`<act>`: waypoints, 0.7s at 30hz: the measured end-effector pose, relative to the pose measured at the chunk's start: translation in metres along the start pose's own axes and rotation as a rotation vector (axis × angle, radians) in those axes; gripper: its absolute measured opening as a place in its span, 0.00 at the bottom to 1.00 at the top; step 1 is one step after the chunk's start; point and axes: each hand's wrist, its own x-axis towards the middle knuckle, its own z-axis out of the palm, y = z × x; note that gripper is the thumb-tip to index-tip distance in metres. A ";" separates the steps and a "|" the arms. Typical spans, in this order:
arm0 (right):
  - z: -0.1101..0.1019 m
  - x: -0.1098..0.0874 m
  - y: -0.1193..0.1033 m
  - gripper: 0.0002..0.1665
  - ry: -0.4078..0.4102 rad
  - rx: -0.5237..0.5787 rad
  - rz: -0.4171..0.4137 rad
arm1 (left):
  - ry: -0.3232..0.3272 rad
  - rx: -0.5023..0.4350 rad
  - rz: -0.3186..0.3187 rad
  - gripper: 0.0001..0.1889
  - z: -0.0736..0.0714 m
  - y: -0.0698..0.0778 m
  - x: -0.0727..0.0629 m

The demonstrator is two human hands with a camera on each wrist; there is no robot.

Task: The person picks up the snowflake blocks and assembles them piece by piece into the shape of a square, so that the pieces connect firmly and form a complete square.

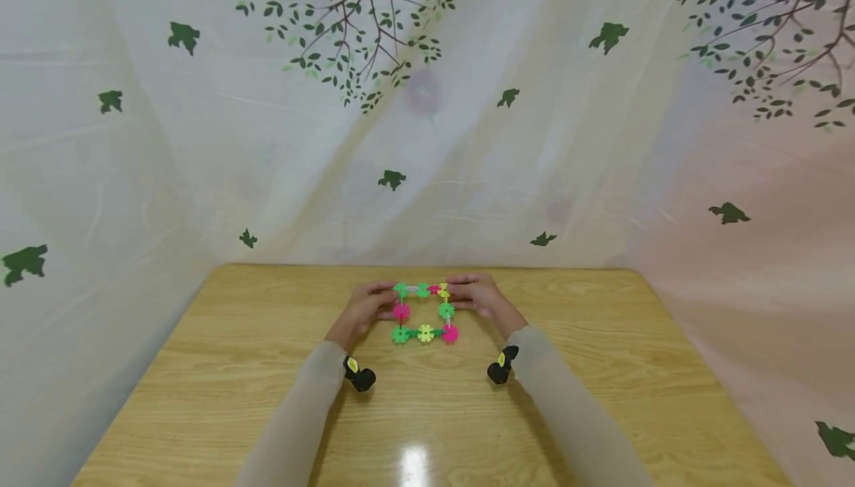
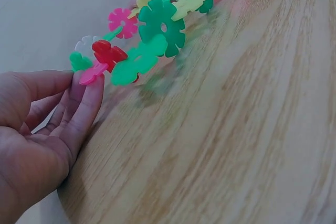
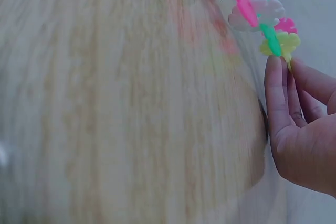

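Note:
A square ring of interlocking plastic snowflake discs (image 1: 425, 333) stands in the middle of the head view, in green, pink, yellow, red and white. My left hand (image 1: 363, 307) pinches its left side; in the left wrist view the fingertips meet at a pink disc (image 2: 93, 73) beside a small green one (image 2: 80, 61). On the other side my right hand (image 1: 482, 297) pinches its upper right corner. Thumb and fingers there close on the edge of a yellow disc (image 3: 289, 41) in the right wrist view. The ring is tilted up, held above the tabletop, which mirrors its colours.
The wooden table (image 1: 234, 368) has a glossy top and ends at a pale curtain (image 1: 300, 197) printed with leaves and branches. Each sleeve carries a small black camera, one at the left wrist (image 1: 361, 378) and one at the right (image 1: 499, 372).

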 end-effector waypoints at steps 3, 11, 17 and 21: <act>-0.001 0.000 0.002 0.22 0.010 -0.007 0.009 | -0.013 0.015 -0.005 0.22 0.000 -0.002 0.002; -0.001 -0.001 0.001 0.22 0.016 -0.035 0.020 | -0.006 0.029 -0.021 0.21 0.001 0.000 0.003; 0.000 -0.002 0.001 0.21 0.041 -0.052 0.016 | 0.022 0.019 -0.052 0.21 0.002 0.002 0.003; 0.000 0.000 0.002 0.21 0.057 -0.050 0.003 | 0.028 0.007 -0.068 0.22 0.003 0.004 0.003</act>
